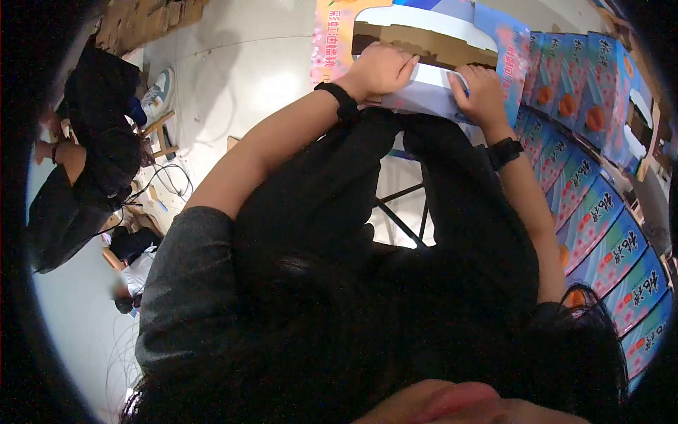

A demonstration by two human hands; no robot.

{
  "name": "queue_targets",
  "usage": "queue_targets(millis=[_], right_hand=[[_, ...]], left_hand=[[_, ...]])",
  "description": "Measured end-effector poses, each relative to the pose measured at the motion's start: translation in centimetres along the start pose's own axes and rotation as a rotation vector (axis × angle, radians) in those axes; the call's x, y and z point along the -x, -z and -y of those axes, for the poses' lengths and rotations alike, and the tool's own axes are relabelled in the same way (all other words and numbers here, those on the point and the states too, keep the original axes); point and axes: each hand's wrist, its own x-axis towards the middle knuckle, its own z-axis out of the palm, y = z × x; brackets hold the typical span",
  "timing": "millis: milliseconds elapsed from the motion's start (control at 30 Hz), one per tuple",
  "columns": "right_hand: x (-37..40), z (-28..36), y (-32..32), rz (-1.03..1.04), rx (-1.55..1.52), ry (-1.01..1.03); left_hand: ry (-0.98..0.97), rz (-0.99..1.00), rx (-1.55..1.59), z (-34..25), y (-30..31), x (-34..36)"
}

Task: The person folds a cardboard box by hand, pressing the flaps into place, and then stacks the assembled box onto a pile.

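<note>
In front of my knees is a printed cardboard box (332, 46), pink and blue, with a large cut-out window in its top showing brown cardboard inside. My left hand (381, 69) is closed over the left part of the white strip (432, 75) along the window's near edge. At the right end of that strip, my right hand (482, 97) grips the edge, its thumb on the near side and its fingers curled over the top. Fingertips of both hands are partly hidden by the box. Each wrist wears a black band.
To the right, several similar printed boxes (607, 219) stand in a long row, with more boxes (586, 92) above them. At the left another person in dark clothes (106, 127) is seated, and a further person (138, 265) sits below. Cables (169, 180) lie on the floor.
</note>
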Motion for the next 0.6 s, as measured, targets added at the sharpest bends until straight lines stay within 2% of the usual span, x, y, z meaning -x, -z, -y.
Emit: queue_targets(millis=[133, 333, 467, 533, 600], right_hand=[[0.1, -0.3, -0.4, -0.059, -0.024, 0.010], [0.1, 0.0, 0.2, 0.029, -0.041, -0.076], [-0.6, 1.3, 1.4, -0.185, -0.097, -0.065], [-0.2, 0.9, 1.7, -0.286, -0.088, -0.017], [-0.8, 0.7, 3.2, -0.272, -0.060, -0.077]], left_hand=[[-0.022, -0.046, 0.000, -0.1, 0.1, -0.1], [-0.002, -0.004, 0.015, -0.1, 0.0, -0.1], [0.003, 0.036, 0.035, -0.2, 0.3, 0.0], [0.001, -0.047, 0.060, -0.3, 0.4, 0.1], [0.004, -0.026, 0.080, -0.4, 0.5, 0.1]])
